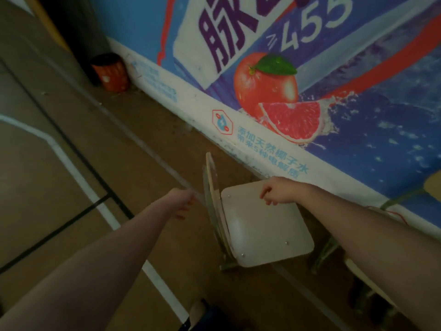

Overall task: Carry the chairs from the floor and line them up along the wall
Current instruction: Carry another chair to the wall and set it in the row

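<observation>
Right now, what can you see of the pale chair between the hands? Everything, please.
The chair has a pale, glossy seat with rounded corners and small fasteners, a thin wood-look backrest seen edge-on, and a greenish metal frame. It stands upright on the brown floor, close to the wall banner. The right hand curls at the seat's far edge; grip unclear. The left hand is near the backrest, seemingly apart.

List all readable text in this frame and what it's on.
"脉": large purple character on the wall banner; the next character is cut off.
"455": pale digits on the same banner.
"添加天然椰子水": teal line on the banner's white bottom strip.
"5种电解质": line beneath it; its first characters are too blurred.
Blue text block further left on the strip: too blurred.
Hexagon badge: unreadable.
Orange bin: white mark, unreadable.
Chair: none.
</observation>
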{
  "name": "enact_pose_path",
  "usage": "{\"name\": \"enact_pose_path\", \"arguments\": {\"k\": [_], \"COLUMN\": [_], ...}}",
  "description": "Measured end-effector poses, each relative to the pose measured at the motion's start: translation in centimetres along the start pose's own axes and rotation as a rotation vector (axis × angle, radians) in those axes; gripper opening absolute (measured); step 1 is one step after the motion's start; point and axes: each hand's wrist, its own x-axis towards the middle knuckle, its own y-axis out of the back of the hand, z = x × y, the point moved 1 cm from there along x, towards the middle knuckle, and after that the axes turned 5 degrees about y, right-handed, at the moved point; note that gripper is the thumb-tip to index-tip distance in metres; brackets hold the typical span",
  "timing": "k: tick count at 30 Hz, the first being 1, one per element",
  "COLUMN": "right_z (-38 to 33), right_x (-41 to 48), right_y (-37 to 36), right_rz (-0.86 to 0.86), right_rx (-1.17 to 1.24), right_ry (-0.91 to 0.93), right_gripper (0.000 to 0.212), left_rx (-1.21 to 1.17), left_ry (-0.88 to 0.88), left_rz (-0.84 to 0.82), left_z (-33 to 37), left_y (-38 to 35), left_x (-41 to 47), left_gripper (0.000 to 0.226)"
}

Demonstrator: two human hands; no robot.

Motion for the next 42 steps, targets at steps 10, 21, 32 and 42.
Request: {"name": "enact_pose_path", "arguments": {"k": [10,21,32,42], "right_z": [-6.6,-6.2,-6.6,-8.9], "right_x": [3.8,8.7,13.6,17.4], "right_y": [1.9,1.4,0.4,-1.7], "right_rz": [-0.034,-0.078,-0.062,0.116], "right_rx": [-0.228,-0.451,-0.661,-1.114], "right_ry": [0.218,0.385,0.651,0.824], "right_gripper": [0.036,0.041,0.067,0.047], "left_rx": [-0.109,-0.315,-0.269,-0.471], "left_ry": [0.021,0.120,0.089,0.143], "left_rz": [0.097,0.024,0.109,0.047], "left_z": [0.9,-1.8,-5.6,-6.8], "left_y": [2.4,-5.7,-12.6,-12.4], "left_x": [0.4,-2.8,-2.2,-1.4], "left_gripper": [0.025,0.036,0.088,0.093]}}
